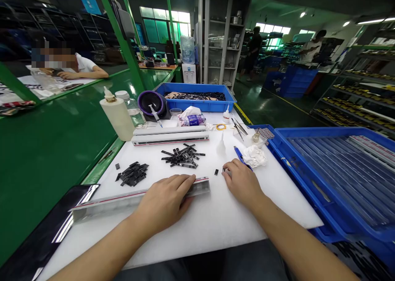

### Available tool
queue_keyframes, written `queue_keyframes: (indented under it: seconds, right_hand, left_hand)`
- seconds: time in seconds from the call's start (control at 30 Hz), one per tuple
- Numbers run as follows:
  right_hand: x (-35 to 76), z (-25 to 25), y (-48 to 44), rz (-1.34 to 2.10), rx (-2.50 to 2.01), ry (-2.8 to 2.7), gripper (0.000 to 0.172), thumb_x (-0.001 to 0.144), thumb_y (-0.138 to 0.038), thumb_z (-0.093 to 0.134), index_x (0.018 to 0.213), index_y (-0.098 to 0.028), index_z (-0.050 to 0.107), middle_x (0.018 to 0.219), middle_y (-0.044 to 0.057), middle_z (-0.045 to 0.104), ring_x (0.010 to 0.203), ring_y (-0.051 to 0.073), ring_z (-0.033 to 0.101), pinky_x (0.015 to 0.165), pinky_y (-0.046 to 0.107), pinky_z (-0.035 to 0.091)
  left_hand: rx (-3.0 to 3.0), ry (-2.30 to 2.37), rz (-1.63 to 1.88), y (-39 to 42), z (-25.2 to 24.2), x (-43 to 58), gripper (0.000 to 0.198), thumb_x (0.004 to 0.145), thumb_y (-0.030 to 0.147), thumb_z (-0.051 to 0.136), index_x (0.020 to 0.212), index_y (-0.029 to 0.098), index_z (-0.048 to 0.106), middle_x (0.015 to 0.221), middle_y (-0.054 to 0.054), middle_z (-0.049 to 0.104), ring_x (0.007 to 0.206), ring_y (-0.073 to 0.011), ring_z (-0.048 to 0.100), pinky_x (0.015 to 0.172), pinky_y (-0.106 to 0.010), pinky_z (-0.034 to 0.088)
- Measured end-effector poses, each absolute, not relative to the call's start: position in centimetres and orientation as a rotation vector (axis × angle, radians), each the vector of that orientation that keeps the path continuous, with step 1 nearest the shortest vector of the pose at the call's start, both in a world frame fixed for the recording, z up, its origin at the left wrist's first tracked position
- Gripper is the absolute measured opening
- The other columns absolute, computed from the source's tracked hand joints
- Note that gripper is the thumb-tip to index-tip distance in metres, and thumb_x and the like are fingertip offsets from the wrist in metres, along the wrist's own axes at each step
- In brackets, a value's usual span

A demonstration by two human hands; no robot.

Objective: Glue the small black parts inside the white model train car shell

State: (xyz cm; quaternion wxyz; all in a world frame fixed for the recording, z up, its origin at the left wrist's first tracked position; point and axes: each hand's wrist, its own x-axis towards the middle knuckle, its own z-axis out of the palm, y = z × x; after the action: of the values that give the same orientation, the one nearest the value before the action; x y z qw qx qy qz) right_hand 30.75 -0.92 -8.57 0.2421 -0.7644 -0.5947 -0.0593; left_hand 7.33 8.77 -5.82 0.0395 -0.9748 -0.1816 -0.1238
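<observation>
L hand [165,196] half-curled gripping rail [105,204] near its R end on counter [173,242], R hand [242,181] nearly closed, fingertips pinching small pc [224,170], blk chip [216,172] just L of it.

Lettering on tissue pack [194,120] too blurred to read.

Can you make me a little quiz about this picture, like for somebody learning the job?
1. Which hand is on the long red-striped strip?
2. What lies just to the left of the right hand?
A) yellow tape ring
B) small black piece
C) tissue pack
3. True or false: two heaps of dark pieces lie on the white board.

Key: 1. The left hand. 2. B. 3. True.
</observation>
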Motion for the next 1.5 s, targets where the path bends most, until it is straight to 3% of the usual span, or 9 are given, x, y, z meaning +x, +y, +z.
queue_keyframes:
  seconds: [0.3, 0.6, 0.7, 0.8, 0.9, 1.0, 1.07, 1.33, 1.5]
  right_hand:
    - [28.8, -6.9, -2.6, 0.042, -1.285, -1.88, 0.014, 0.087, -0.013, 0.054, 0.086, -0.022, 0.064, 0.077, 0.002, 0.058, 0.067, 0.015, 0.056, 0.06, 0.028, 0.047]
    - [28.4, -7.8, -2.1, -0.032, -1.344, -1.984, 0.018, 0.088, -0.015, 0.054, 0.098, -0.021, 0.068, 0.085, 0.004, 0.06, 0.071, 0.015, 0.057, 0.062, 0.027, 0.048]
    - [29.8, -6.8, -2.3, -0.102, -1.316, -1.758, 0.022, 0.086, -0.015, 0.057, 0.105, -0.021, 0.067, 0.087, 0.004, 0.058, 0.069, 0.014, 0.056, 0.061, 0.028, 0.05]
    - [32.1, -5.2, -1.3, -0.133, -1.491, -1.429, 0.018, 0.085, -0.021, 0.059, 0.101, -0.021, 0.067, 0.088, 0.004, 0.057, 0.068, 0.014, 0.056, 0.064, 0.03, 0.051]
    - [34.0, -3.7, 1.5, -0.008, -1.734, -1.139, 0.041, 0.081, -0.03, 0.063, 0.12, -0.02, 0.059, 0.109, 0.01, 0.061, 0.092, 0.021, 0.061, 0.077, 0.036, 0.053]
    - [34.4, -3.3, 4.7, 0.218, -1.963, -1.089, 0.072, 0.076, -0.035, 0.068, 0.14, -0.018, 0.041, 0.133, 0.016, 0.055, 0.118, 0.028, 0.056, 0.096, 0.042, 0.047]
    - [33.9, -3.7, 6.1, 0.328, -2.076, -1.146, 0.079, 0.075, -0.035, 0.069, 0.144, -0.017, 0.035, 0.137, 0.017, 0.054, 0.124, 0.029, 0.053, 0.102, 0.043, 0.042]
    - [32.6, -5.8, 6.7, 0.341, -2.167, -1.329, 0.038, 0.087, -0.022, 0.053, 0.124, -0.019, 0.053, 0.118, 0.014, 0.066, 0.11, 0.031, 0.061, 0.093, 0.042, 0.044]
    - [32.7, -5.4, 6.0, 0.554, -1.521, -1.187, 0.048, 0.09, -0.037, 0.055, 0.136, -0.026, 0.045, 0.105, 0.005, 0.067, 0.092, 0.021, 0.065, 0.086, 0.039, 0.05]
  left_hand:
    - [-2.982, -0.559, -0.442, 8.2, -5.6, 7.1, 0.042, 0.093, 0.031, 0.049, 0.131, 0.015, 0.055, 0.12, -0.012, 0.068, 0.099, -0.0284, 0.066, 0.076, -0.043, 0.058]
    - [-2.912, -0.667, -0.446, 7.6, -6.4, 6.9, 0.031, 0.093, 0.023, 0.05, 0.123, 0.014, 0.054, 0.111, -0.012, 0.07, 0.096, -0.0271, 0.067, 0.077, -0.041, 0.056]
    - [-2.858, -0.679, -0.332, 7.9, -6.0, 5.6, 0.024, 0.094, 0.017, 0.044, 0.114, 0.018, 0.058, 0.126, -0.013, 0.064, 0.101, -0.0269, 0.065, 0.079, -0.041, 0.056]
    - [-2.775, -0.646, -0.143, 8.4, -5.5, 4.2, 0.038, 0.088, 0.004, 0.041, 0.116, 0.022, 0.059, 0.145, -0.012, 0.049, 0.103, -0.0267, 0.064, 0.077, -0.041, 0.055]
    - [-2.732, -0.672, -0.022, 8.6, -4.9, 3.7, 0.053, 0.083, -0.001, 0.038, 0.126, 0.025, 0.057, 0.149, -0.011, 0.045, 0.105, -0.0267, 0.062, 0.079, -0.042, 0.054]
    - [-2.756, -0.708, 0.029, 8.5, -4.5, 4.4, 0.057, 0.084, 0.001, 0.037, 0.132, 0.025, 0.054, 0.145, -0.012, 0.048, 0.11, -0.0279, 0.06, 0.084, -0.044, 0.052]
    - [-2.778, -0.747, 0.047, 8.4, -4.4, 5.0, 0.057, 0.083, 0.001, 0.037, 0.133, 0.023, 0.054, 0.142, -0.012, 0.051, 0.113, -0.0287, 0.059, 0.086, -0.044, 0.052]
    - [-2.832, -0.861, 0.056, 8.5, -4.2, 6.9, 0.052, 0.08, 0.003, 0.042, 0.124, 0.023, 0.058, 0.14, -0.012, 0.052, 0.115, -0.0298, 0.058, 0.086, -0.045, 0.051]
    - [-2.819, -0.945, -0.034, 8.7, -4.7, 8.1, 0.039, 0.085, 0.005, 0.04, 0.111, 0.02, 0.064, 0.143, -0.01, 0.052, 0.115, -0.0286, 0.059, 0.087, -0.045, 0.053]
